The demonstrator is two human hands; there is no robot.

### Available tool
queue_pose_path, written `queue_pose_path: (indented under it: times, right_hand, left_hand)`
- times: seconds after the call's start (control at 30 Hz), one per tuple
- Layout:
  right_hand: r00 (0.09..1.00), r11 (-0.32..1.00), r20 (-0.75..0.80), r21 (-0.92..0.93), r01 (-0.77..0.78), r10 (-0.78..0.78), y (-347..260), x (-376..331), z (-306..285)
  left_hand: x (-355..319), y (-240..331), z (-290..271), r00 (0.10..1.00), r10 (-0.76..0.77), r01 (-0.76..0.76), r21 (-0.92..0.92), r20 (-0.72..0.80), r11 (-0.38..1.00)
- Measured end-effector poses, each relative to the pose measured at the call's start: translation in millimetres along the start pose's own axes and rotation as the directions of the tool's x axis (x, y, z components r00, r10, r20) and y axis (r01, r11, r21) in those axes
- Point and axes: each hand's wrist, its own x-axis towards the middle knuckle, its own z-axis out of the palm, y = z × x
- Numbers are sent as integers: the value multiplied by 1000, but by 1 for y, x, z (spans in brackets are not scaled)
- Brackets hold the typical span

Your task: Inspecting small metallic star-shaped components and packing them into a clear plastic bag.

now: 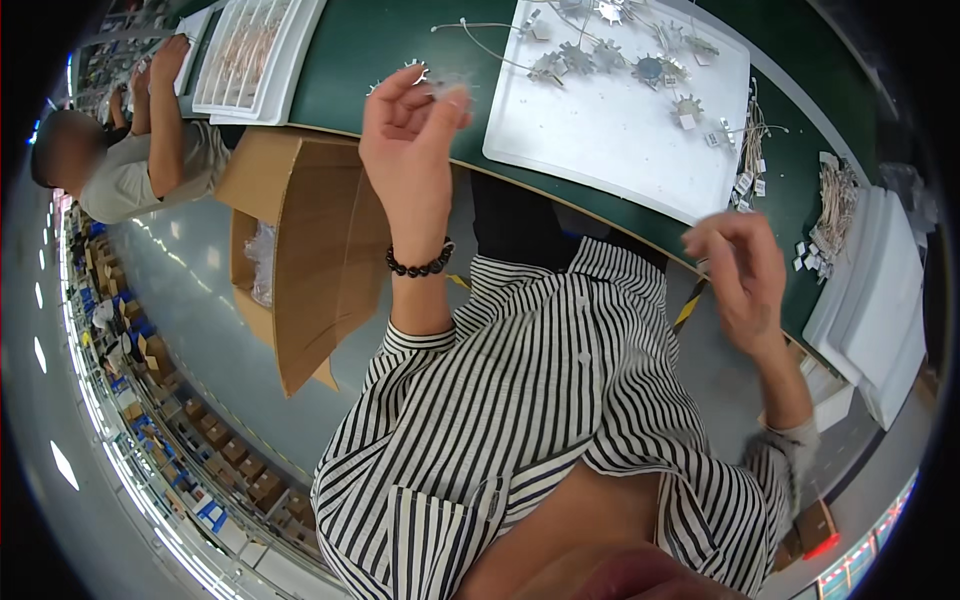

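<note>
My left hand (408, 140) is raised over the near edge of the green table (400, 50), thumb and fingertips pinched on a small, pale, blurred part (447, 84). I cannot tell its long axis or which way it points. My right hand (740, 270) is blurred, fingers loosely curled; I cannot tell whether it holds anything. Beyond lies a white tray (610, 130) carrying star-shaped metal pieces (575, 58) with wires. A cardboard box (300, 250) stands left of me.
</note>
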Motion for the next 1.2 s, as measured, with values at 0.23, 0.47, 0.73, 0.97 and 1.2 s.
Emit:
queue_pose_path:
  times: [0.23,0.47,0.73,0.97,1.2]
  right_hand:
    - [995,944,-23,319,-85,97,-33,44,91]
    - [995,962,-60,267,-61,80,-39,58,92]
    - [993,960,-62,270,-79,100,-36,63,85]
    - [996,970,-10,227,-89,94,-37,68,81]
    - [995,964,-22,249,-93,102,-30,76,88]
  left_hand:
    - [-20,11,20,980,98,-124,150,174,981]
    - [-23,14,22,951,215,-256,172,222,951]
    - [-22,13,30,950,240,-275,174,201,945]
    - [-23,7,30,905,333,-397,241,265,886]
    - [-34,17,32,941,-33,62,-75,337,995]
